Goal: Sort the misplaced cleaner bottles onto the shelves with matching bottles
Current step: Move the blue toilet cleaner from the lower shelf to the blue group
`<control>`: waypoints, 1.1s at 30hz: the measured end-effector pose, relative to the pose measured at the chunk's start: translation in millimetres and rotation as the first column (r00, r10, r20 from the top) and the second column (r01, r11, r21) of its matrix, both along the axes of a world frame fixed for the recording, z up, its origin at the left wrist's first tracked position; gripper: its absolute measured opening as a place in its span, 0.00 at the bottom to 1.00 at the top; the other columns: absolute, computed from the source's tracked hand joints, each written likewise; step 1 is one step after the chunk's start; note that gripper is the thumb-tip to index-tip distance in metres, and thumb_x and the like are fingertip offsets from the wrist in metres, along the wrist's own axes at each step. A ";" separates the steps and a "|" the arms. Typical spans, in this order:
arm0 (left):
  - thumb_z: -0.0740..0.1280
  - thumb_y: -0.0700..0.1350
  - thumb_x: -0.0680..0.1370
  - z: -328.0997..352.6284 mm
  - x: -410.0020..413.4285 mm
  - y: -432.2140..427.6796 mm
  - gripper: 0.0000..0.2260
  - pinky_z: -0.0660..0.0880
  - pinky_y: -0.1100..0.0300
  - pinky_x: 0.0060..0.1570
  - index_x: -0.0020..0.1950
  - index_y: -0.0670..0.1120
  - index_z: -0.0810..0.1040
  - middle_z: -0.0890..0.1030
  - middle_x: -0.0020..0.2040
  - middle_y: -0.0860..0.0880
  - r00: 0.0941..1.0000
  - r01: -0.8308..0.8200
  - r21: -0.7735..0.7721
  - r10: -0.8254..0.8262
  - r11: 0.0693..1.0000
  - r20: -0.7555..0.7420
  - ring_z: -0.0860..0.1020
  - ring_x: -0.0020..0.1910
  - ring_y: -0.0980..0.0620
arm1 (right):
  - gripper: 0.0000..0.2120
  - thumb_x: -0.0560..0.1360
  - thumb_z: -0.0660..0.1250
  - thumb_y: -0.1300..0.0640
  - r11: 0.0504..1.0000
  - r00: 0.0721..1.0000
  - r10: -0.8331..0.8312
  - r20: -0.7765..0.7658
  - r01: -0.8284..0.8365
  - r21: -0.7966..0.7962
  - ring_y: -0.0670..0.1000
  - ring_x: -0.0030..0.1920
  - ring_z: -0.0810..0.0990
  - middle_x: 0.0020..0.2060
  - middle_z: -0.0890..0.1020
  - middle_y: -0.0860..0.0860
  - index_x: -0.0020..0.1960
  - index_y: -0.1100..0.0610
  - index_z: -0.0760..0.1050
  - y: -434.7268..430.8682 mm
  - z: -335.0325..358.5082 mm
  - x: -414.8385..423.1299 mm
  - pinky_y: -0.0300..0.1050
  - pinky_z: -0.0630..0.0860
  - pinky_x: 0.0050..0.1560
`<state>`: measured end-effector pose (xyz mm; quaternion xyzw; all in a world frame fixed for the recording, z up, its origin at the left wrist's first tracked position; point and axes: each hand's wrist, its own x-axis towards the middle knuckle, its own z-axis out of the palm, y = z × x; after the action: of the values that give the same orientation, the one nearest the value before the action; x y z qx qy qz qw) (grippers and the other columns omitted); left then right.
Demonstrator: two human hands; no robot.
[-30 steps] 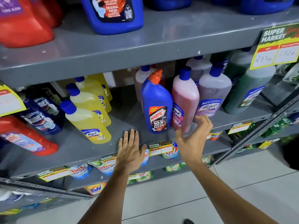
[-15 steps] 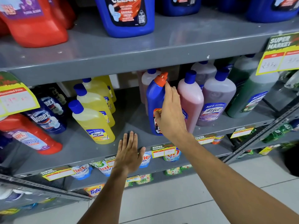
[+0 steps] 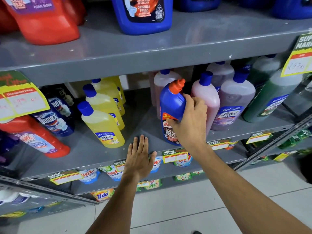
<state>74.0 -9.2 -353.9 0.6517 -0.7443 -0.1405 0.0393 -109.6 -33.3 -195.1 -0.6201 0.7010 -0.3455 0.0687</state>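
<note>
A blue Harpic bottle (image 3: 171, 105) with an orange cap stands on the middle grey shelf (image 3: 94, 154), among pink Lizol bottles (image 3: 209, 102). My right hand (image 3: 190, 122) is wrapped around its body, fingers behind it and thumb across the label. My left hand (image 3: 138, 159) lies flat on the shelf's front edge, fingers apart, holding nothing. Yellow Lizol bottles (image 3: 101, 122) stand to the left. More blue Harpic bottles (image 3: 143, 12) sit on the upper shelf (image 3: 202, 43).
Red bottles (image 3: 45, 16) stand at upper left, and a red one (image 3: 37, 137) lies beside dark Domex bottles (image 3: 54, 117) at middle left. Green Lizol bottles (image 3: 271, 97) stand on the right. Detergent packs (image 3: 103, 195) fill the lower shelves. Price tags hang off the shelf edges.
My right hand went from open in front of the shelf to closed around the blue Harpic bottle, which now leans slightly. My left hand has stayed on the shelf edge.
</note>
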 end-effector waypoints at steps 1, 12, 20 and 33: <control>0.46 0.62 0.82 -0.4 -0.1 0.2 0.33 0.38 0.51 0.76 0.80 0.45 0.41 0.41 0.82 0.47 1.000 -0.002 -0.005 0.002 1.000 0.000 0.38 0.80 0.46 | 0.42 0.66 0.81 0.55 1.000 1.000 0.010 0.016 -0.010 0.015 0.60 0.62 0.72 0.64 0.73 0.57 0.75 0.54 0.64 2.6 -1.3 -0.9 0.56 0.74 0.63; 0.48 0.59 0.83 10.3 -4.4 1.6 0.32 0.41 0.48 0.77 0.80 0.43 0.43 0.43 0.82 0.44 1.000 0.002 -0.002 -0.002 1.000 0.022 0.41 0.80 0.43 | 0.43 0.70 0.78 0.63 0.988 0.946 0.141 0.293 -0.153 0.021 0.55 0.63 0.75 0.67 0.73 0.50 0.76 0.46 0.59 28.8 -14.9 -14.0 0.58 0.76 0.61; 0.53 0.55 0.82 51.9 -33.4 23.5 0.31 0.51 0.45 0.78 0.80 0.41 0.51 0.53 0.81 0.41 0.998 0.049 -0.326 -0.055 0.944 -0.009 0.50 0.80 0.43 | 0.42 0.67 0.79 0.62 0.976 0.916 0.213 0.339 -0.189 -0.104 0.52 0.61 0.76 0.67 0.73 0.43 0.72 0.42 0.61 55.0 -4.2 -43.1 0.52 0.77 0.57; 0.56 0.53 0.82 210.8 -66.5 40.3 0.31 0.48 0.47 0.78 0.80 0.43 0.49 0.49 0.82 0.45 0.999 0.029 -0.681 -0.032 0.732 0.007 0.46 0.80 0.47 | 0.39 0.65 0.79 0.43 0.839 0.887 0.390 0.246 -0.231 -0.493 0.48 0.56 0.81 0.62 0.76 0.36 0.69 0.37 0.61 94.7 129.9 -82.0 0.46 0.78 0.51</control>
<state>7.4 31.1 -143.2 0.5795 -0.7546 0.1393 0.2746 -191.6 61.4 -65.1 -0.6572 0.4675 -0.5830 0.0979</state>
